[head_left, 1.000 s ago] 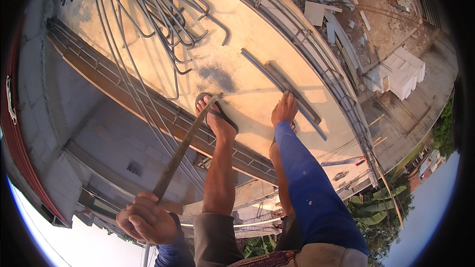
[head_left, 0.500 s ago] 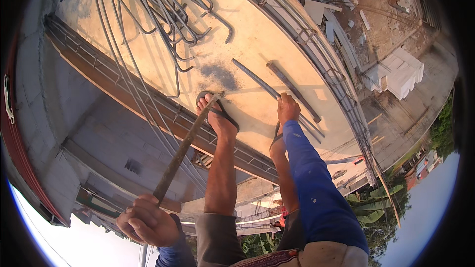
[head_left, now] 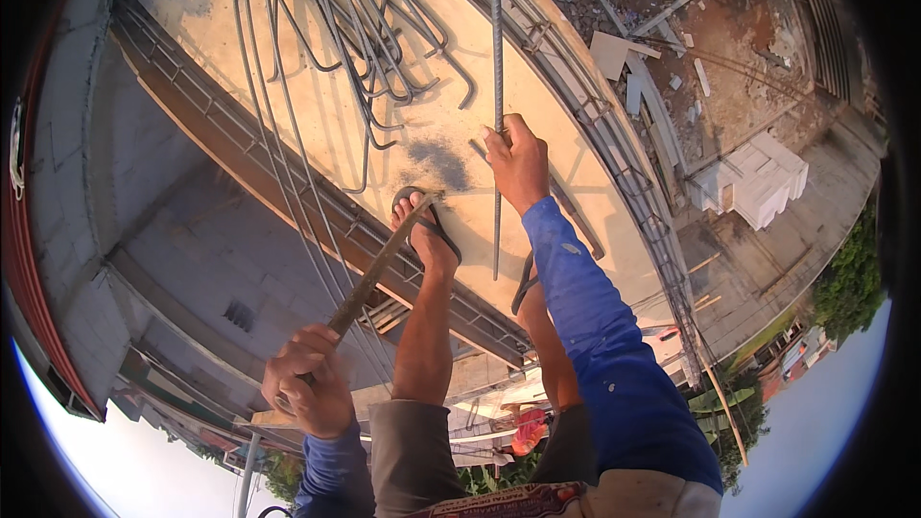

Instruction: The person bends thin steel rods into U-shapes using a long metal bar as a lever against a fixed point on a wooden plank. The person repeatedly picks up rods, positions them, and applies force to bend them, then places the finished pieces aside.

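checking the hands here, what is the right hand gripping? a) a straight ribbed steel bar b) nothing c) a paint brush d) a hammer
a: the right hand is closed around a straight ribbed steel bar that stands up over the concrete slab, while the left hand holds a long metal tool.

A pale concrete slab carries everything. At its far left lies a heap of bent steel rods, their hooked ends curling toward the middle. Long thin rods run from the far edge to the near left edge. A dark stain marks the middle, just beyond a sandalled foot planted on the concrete
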`<state>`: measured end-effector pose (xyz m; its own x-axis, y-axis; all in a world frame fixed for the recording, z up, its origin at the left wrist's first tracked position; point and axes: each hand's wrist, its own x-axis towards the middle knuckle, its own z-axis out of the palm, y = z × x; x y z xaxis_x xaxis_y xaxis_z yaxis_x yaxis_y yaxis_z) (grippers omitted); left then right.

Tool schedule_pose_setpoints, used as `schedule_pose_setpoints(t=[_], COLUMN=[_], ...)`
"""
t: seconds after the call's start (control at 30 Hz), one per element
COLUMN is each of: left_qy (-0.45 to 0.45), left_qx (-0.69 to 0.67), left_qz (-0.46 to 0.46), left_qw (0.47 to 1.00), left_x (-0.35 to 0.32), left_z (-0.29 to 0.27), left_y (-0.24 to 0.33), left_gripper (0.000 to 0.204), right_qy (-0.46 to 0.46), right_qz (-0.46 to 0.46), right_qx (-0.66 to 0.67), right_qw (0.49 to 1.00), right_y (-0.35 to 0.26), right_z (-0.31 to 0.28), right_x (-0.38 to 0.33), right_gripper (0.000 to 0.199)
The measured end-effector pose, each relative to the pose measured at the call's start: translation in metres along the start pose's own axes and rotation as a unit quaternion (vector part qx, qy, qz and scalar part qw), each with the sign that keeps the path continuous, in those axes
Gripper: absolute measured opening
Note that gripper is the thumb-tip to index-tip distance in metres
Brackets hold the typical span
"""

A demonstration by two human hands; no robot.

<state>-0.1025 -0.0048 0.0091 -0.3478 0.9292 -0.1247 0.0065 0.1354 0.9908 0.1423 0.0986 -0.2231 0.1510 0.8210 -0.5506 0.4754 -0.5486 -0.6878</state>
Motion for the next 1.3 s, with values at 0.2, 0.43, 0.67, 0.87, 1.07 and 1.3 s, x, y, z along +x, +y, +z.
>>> schedule_pose_setpoints(t=[0.2,0.43,0.67,0.87,1.07,1.3], left_qy=[0.031,0.034,0.033,0.076,0.113,0.102], left_qx=[0.05,0.043,0.052,0.046,0.052,0.027], left_qz=[0.001,-0.029,-0.032,-0.064,-0.1,-0.112], left_qw=[0.998,0.998,0.998,0.994,0.987,0.988], left_x=[0.005,0.006,0.008,-0.001,-0.012,-0.024], left_z=[-0.016,-0.032,-0.034,-0.031,-0.016,-0.001], left_y=[0.045,0.045,0.042,0.033,0.036,0.025], left_gripper=[0.038,0.044,0.045,0.045,0.046,0.045], right_qy=[-0.059,-0.099,-0.136,-0.164,-0.166,-0.191], right_qz=[-0.001,0.035,0.08,0.102,0.087,0.092], right_qx=[-0.109,-0.197,-0.226,-0.249,-0.238,-0.252], right_qw=[0.992,0.975,0.961,0.949,0.953,0.944], right_y=[0.089,0.16,0.208,0.24,0.263,0.276], right_z=[0.104,0.14,0.149,0.139,0.134,0.13], right_x=[-0.045,-0.075,-0.107,-0.131,-0.155,-0.159], right_gripper=[0.023,0.022,0.019,0.019,0.018,0.017])
